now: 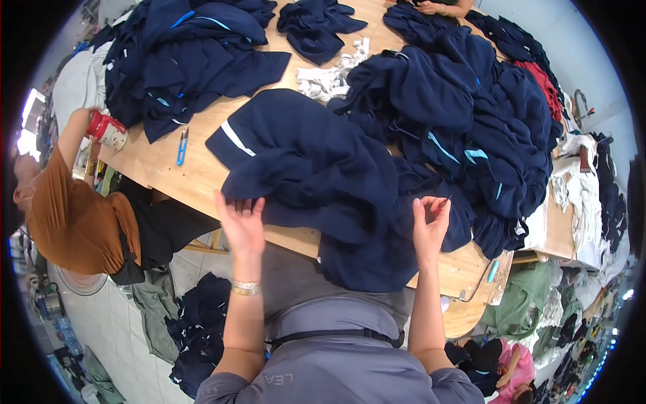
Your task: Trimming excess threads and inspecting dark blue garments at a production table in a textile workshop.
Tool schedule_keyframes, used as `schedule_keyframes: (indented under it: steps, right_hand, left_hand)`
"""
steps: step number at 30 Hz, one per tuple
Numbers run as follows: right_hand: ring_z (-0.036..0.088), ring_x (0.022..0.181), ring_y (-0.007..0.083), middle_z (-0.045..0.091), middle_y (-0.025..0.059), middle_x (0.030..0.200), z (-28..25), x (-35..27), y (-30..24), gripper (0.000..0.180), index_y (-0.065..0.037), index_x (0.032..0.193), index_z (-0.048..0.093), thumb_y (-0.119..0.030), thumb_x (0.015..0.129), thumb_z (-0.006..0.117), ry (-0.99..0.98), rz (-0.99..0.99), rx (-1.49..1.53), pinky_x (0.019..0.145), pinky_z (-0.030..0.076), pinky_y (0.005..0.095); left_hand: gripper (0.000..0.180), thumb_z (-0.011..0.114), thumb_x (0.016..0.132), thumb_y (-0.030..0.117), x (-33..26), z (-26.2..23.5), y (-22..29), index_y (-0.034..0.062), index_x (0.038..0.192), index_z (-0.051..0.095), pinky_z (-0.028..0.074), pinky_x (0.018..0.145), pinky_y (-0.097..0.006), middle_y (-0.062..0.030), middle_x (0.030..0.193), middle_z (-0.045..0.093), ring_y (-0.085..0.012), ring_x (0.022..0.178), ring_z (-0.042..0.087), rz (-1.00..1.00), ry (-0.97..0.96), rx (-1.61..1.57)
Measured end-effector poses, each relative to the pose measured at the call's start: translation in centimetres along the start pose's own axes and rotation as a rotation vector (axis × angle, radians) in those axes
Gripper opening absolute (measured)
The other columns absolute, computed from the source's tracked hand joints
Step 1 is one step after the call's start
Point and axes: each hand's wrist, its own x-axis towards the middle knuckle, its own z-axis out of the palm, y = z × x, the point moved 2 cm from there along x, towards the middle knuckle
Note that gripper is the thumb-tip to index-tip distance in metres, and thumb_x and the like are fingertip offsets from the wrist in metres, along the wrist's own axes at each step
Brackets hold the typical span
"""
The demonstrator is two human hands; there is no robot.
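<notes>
A navy-blue garment [306, 158] with a white strip near its far left corner lies rumpled across the table in front of me, part of it hanging over the near edge into my lap. My left hand [242, 221] is palm up at the cloth's near left edge, fingers spread and holding nothing. On the right, my right hand [431, 225] is closed in a pinch over the navy cloth. Something small, reddish with a dark tip, shows between its fingers; its kind is too small to make out.
Blue thread snips [182, 147] lie on the wooden table [202, 172]. Navy garment piles [471, 101] rise at right and far left, with white strips [326, 81] between. At left a person in brown [77, 215] holds a red-lidded jar [108, 130]. Another person's hand is at the far edge.
</notes>
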Motion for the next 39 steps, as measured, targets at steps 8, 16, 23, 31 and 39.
schedule_keyframes:
  steps: [8,16,23,31,39]
  right_hand:
    - [0.048,0.068,0.0076,0.051,0.0033,0.079,-1.8,-3.4,4.0,0.029,-0.009,0.08,0.033,0.0,0.082,0.06,0.008,0.181,0.023,0.059,0.041,0.0188]
    - [0.043,0.066,0.0075,0.048,0.0028,0.076,1.6,-3.8,2.3,0.029,-0.007,0.078,0.032,0.001,0.081,0.06,-0.039,0.186,0.102,0.06,0.038,0.019]
    - [0.052,0.066,0.0095,0.052,0.0048,0.078,0.4,-4.1,2.7,0.027,-0.009,0.08,0.032,-0.002,0.084,0.058,-0.043,0.138,0.101,0.058,0.043,0.0191]
    - [0.056,0.067,0.0113,0.053,0.0052,0.08,3.8,-4.1,1.1,0.027,-0.01,0.081,0.033,-0.003,0.084,0.058,-0.198,0.268,0.25,0.056,0.046,0.0205]
    - [0.055,0.069,0.0173,0.049,0.01,0.089,10.7,-0.6,0.3,0.046,-0.004,0.106,0.037,-0.007,0.072,0.068,-0.29,-0.072,-0.105,0.058,0.046,0.0287]
  left_hand:
    - [0.037,0.061,0.085,0.025,-7.5,-0.2,-3.6,0.0015,0.111,0.049,0.043,0.086,-0.033,-0.0094,0.111,0.051,-0.0193,0.104,0.049,0.239,-0.104,0.62]
    - [0.028,0.068,0.078,0.027,-8.1,3.6,-11.1,0.0023,0.085,0.056,0.044,0.065,-0.033,-0.0076,0.076,0.058,-0.0211,0.068,0.055,0.679,-0.848,1.584]
    - [0.028,0.05,0.092,0.033,-2.4,5.0,-6.3,0.0055,0.095,0.056,0.046,0.065,-0.028,-0.0018,0.086,0.062,-0.0129,0.079,0.058,-0.191,-0.311,0.37]
    - [0.04,0.044,0.094,0.037,-1.8,3.7,-4.5,0.0049,0.117,0.05,0.048,0.082,-0.032,-0.008,0.11,0.059,-0.0179,0.096,0.058,-0.225,-0.271,0.237]
    - [0.031,0.05,0.092,0.025,-1.4,6.5,-2.0,0.0047,0.115,0.05,0.045,0.087,-0.028,-0.0059,0.112,0.057,-0.0156,0.1,0.056,-0.326,-0.393,0.065]
